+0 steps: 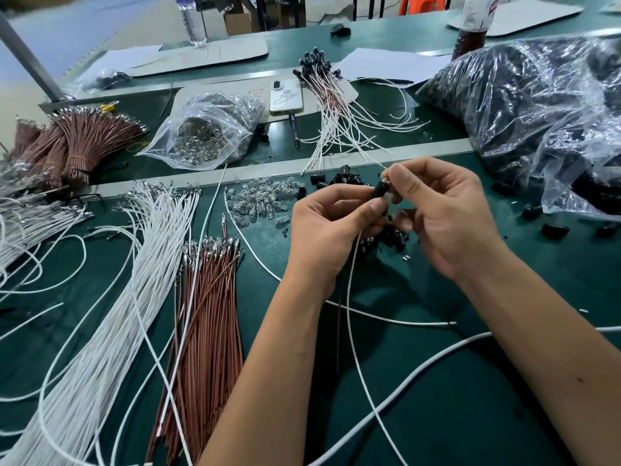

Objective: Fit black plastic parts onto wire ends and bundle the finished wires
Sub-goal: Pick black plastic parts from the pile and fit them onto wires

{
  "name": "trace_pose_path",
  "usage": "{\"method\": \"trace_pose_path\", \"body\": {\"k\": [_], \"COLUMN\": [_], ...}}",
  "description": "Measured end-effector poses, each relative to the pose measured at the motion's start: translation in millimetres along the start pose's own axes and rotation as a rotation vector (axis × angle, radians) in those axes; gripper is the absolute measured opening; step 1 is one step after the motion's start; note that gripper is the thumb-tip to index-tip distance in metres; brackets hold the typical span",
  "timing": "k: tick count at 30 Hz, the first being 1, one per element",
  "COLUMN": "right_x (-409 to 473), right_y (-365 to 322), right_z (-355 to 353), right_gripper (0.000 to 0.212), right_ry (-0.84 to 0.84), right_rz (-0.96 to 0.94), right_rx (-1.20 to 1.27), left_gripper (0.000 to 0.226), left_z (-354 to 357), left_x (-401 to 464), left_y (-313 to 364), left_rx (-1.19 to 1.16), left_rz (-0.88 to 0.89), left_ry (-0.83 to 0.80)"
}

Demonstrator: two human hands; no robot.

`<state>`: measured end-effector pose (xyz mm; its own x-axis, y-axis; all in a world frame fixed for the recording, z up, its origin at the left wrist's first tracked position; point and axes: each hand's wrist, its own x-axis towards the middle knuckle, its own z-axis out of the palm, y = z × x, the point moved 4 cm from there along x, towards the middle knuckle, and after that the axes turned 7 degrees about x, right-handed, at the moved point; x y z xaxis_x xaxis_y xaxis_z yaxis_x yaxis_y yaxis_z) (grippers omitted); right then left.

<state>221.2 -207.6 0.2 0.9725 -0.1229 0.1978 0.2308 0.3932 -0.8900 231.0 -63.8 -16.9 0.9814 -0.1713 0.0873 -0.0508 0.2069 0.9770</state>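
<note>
**Black socket held at fingertip height while wire ends go in**

Both hands meet above the green counter [437, 398], raised toward the camera, probably so the small opening can be seen. The left hand [331, 230] pinches a black plastic part [379, 193] between thumb and curled fingers. The right hand [447, 216] closes its thumb and forefinger on the part's upper end, where a bit of metal shows; whether it is pushing or only steadying cannot be told. From under the left hand a white wire [351, 297] and a thin brown wire [338, 331] hang down over the counter, left free so they do not tug at the joint.

Stock is laid within easy reach. A loose heap of black plastic parts [342, 180] lies just beyond the hands, with more under them. Clear glass bulbs [258, 200] are scattered just left of that heap. Loose white wires [134, 280] fan out on the left, with brown wires [208, 314] beside them, their metal terminals pointing away from the person.

Finished wires [331, 105], black parts fitted, lie bunched farther back, apart from the raw stock. Near them rest a white phone [285, 97], a bag of clear bulbs [208, 129] and tied brown bundles [77, 142]. A large plastic bag of black parts [524, 105] slumps at right.

The fitting step looks in progress; bundling seems still ahead.
</note>
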Motion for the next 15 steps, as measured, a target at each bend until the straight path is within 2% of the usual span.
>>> {"method": "trace_pose_path", "body": {"k": [3,8,15], "right_x": [0.5,1.9,-0.6], "right_y": [3.2,3.4,7.0], "right_z": [-0.9,-2.4,0.6], "right_gripper": [0.018,0.016,0.013], "right_ry": [-0.021,-0.02,-0.032], "right_rz": [0.101,0.255,0.404], "right_rx": [0.036,0.142,0.241], "left_gripper": [0.019,0.015,0.017], "left_z": [0.7,2.6,2.9], "left_x": [0.0,0.5,0.6], "left_y": [0.2,-0.7,-3.0], "left_rx": [-0.014,-0.034,-0.035], "left_rz": [0.029,0.06,0.106], "left_ry": [-0.024,-0.042,-0.024]}}
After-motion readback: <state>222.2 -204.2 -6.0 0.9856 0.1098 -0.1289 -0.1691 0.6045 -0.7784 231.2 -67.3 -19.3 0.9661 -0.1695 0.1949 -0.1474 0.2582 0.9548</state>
